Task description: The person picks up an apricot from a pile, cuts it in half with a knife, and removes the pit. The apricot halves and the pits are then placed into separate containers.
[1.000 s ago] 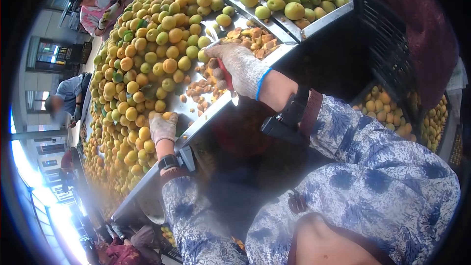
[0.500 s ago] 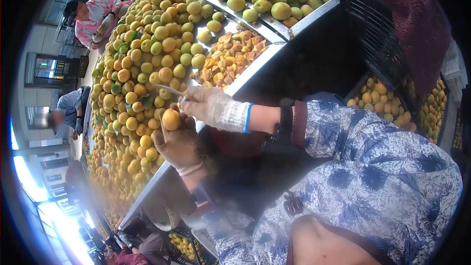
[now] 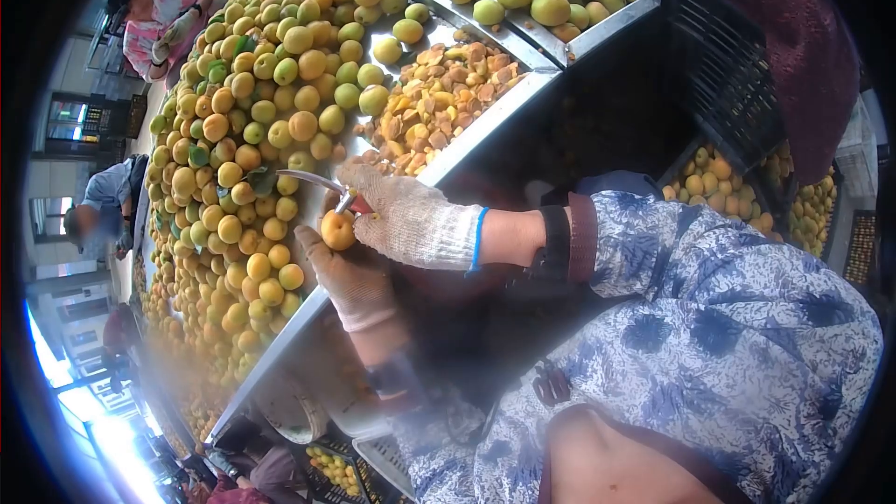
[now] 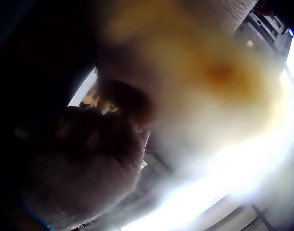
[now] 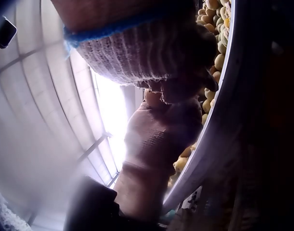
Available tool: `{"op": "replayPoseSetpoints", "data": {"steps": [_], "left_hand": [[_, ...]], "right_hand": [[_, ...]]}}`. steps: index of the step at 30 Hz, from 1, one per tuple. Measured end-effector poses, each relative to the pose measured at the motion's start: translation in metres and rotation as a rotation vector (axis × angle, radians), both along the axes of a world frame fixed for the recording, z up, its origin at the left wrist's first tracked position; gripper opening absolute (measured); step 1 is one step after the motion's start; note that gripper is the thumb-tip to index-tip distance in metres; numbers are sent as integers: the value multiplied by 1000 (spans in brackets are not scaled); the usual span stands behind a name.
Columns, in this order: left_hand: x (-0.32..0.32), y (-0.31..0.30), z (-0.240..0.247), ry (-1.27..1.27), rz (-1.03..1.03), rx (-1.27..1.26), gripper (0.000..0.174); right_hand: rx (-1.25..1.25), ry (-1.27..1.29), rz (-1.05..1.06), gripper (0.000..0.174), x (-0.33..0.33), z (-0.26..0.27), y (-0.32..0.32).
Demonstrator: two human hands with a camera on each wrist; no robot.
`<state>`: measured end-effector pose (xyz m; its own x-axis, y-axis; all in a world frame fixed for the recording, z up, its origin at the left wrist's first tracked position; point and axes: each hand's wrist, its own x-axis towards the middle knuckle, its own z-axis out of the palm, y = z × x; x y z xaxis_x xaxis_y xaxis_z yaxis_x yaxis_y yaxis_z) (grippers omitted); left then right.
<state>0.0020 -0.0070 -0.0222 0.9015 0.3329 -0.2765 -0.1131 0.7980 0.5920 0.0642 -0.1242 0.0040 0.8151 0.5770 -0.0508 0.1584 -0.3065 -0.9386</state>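
Observation:
My left hand (image 3: 353, 280), in a thin stained glove, holds a yellow-orange apricot (image 3: 338, 230) at the metal table's near edge. In my right hand (image 3: 401, 219), gloved in white knit with a blue cuff, is a curved knife (image 3: 317, 181) with a red handle. Its blade points away over the fruit pile, close above the apricot. Both hands meet around the apricot. The right wrist view shows the right glove (image 5: 132, 55) just over the left hand (image 5: 154, 132), its fingers in shadow. Dark and blurred, the left wrist view shows the right glove (image 4: 89, 173) lower left.
A large pile of apricots (image 3: 252, 149) covers the metal table. Cut apricot pieces (image 3: 448, 98) lie heaped near its edge (image 3: 485, 126). Greener apricots (image 3: 551, 7) fill a raised tray. A black crate (image 3: 719, 56) stands at right, with filled crates below. Other people work across the table.
The left hand has lifted an apricot off the pile toward the body. The right hand has come from the cut pieces to meet it, and the knife's blade now shows beside the fruit.

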Motion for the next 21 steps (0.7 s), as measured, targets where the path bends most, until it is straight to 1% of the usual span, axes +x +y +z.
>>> {"op": "replayPoseSetpoints", "data": {"steps": [1, 2, 5, 7, 8, 12, 14, 15, 17, 19, 20, 21], "left_hand": [[1, -4, 3, 62, 16, 60, 55], [1, -7, 6, 62, 15, 57, 55], [-1, -14, 13, 28, -23, 48, 57], [-2, -15, 15, 23, -50, 141, 58], [-3, -16, 15, 24, -50, 141, 58], [-4, -14, 12, 7, -57, 129, 51], [-4, -12, 9, 15, -53, 124, 48], [-3, -10, 5, -8, -31, 170, 45], [-1, -15, 7, -29, -13, 217, 43], [-1, -25, 13, 82, 114, 486, 42], [-1, -25, 10, 83, 113, 487, 42], [-2, -24, 5, 102, 191, 732, 43]], "right_hand": [[-16, -62, -27, 50, 0, -3, 1], [-31, -126, -53, 51, 1, -5, 2], [11, -91, -33, 48, 3, 0, -4], [5, -117, -46, 47, 3, 2, -5], [-2, -142, -57, 45, 2, 3, -6], [-51, -145, 3, 50, 0, 8, -10], [-86, -168, 39, 44, -2, 13, -12], [-86, -166, 39, 44, -4, 15, -12], [-183, -144, 71, 41, -7, 18, -13], [-194, -137, 79, 42, -9, 19, -13], [-207, -133, 89, 43, -10, 19, -13], [-205, -131, 88, 43, -11, 18, -13]]}}
